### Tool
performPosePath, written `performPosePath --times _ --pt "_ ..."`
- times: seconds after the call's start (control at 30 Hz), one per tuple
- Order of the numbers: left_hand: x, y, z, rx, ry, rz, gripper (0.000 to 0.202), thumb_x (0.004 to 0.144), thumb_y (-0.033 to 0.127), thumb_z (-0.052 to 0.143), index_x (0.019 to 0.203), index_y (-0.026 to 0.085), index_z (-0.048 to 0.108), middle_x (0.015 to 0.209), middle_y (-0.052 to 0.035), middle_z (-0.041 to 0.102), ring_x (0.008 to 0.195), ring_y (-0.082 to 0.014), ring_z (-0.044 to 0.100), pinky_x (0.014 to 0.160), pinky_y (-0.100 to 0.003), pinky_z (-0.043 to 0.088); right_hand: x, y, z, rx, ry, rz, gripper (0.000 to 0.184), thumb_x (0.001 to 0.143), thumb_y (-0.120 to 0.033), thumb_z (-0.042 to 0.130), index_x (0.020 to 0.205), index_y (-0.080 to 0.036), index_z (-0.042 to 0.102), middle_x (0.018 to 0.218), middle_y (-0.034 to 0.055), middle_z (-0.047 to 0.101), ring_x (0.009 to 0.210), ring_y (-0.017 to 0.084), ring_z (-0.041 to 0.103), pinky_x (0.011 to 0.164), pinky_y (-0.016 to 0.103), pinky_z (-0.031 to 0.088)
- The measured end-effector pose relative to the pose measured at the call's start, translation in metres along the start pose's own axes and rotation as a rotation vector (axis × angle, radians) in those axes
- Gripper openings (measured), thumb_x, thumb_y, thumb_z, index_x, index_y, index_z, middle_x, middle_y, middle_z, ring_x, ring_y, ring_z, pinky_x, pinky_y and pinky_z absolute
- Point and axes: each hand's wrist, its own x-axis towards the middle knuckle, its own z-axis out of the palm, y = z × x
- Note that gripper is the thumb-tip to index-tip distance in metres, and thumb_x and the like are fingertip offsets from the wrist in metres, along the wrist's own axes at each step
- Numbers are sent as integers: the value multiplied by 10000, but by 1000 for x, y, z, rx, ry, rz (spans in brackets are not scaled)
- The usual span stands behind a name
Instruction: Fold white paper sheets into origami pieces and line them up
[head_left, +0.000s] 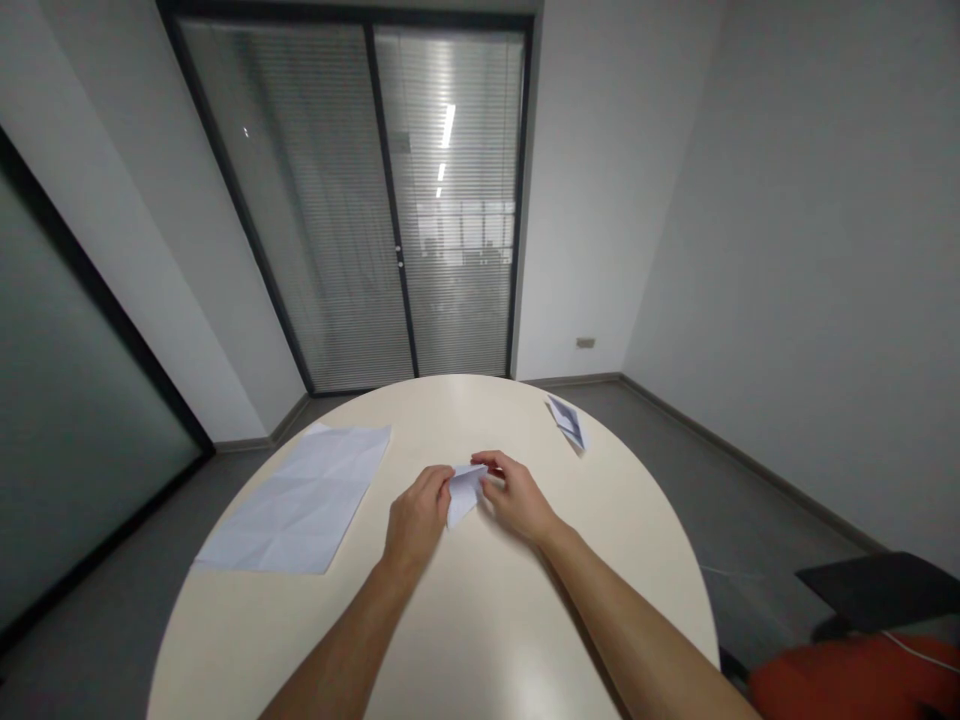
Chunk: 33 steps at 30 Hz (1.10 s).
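Note:
Between my two hands is a small piece of folded white paper, held just over the middle of the table. My left hand pinches its left edge between thumb and fingers. At the right corner, my right hand grips it with thumb and fingertips. The paper's lower end narrows toward a point, and its upper edge looks folded over. The fingers cover both sides of it.
A large creased white sheet lies flat on the left of the round cream table. Near the far right edge rests another folded paper piece. A black chair part and something red stand beyond the table at right.

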Motion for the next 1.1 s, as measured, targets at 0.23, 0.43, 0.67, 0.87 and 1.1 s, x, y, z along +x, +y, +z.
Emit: performPosePath --times 0.23,0.43,0.67,0.87,1.1 --pt "0 -2 3 -22 -28 -28 281 945 101 484 1122 233 659 1116 -31 732 1011 -186 698 898 -299 546 2 -10 -8 -157 -79 -99 354 882 -96 524 1147 -225 720 1186 76 731 1129 220 658 1048 410 491" --pt "0 -5 5 -20 -73 -114 314 928 86 486 1179 212 626 1154 -52 735 1011 -198 707 898 -312 540 2 -13 -12 -241 -211 -142 397 854 -79 544 1147 -238 760 1182 58 751 1114 224 669 1031 390 497" --pt "0 -4 7 117 -147 -157 252 965 229 537 1194 192 636 1119 -83 739 1042 -234 678 909 -344 519 0 -14 -11 -287 -361 -201 455 774 -37 550 1082 -266 793 1087 30 778 1033 205 683 987 344 507" --pt "-2 -7 10 139 -195 -68 232 931 225 603 1150 190 671 1142 -84 718 1092 -252 622 982 -378 489 -1 -17 -12 -247 -404 -180 379 802 -98 593 1082 -265 786 1076 34 771 998 205 687 948 327 512" --pt "-2 -8 10 94 -216 -17 270 919 204 611 1181 189 674 1173 -86 709 1124 -249 607 1018 -395 484 -2 -2 -12 -423 -316 -114 565 829 -305 727 1367 -164 626 1389 171 623 1290 314 558 1120 473 408"
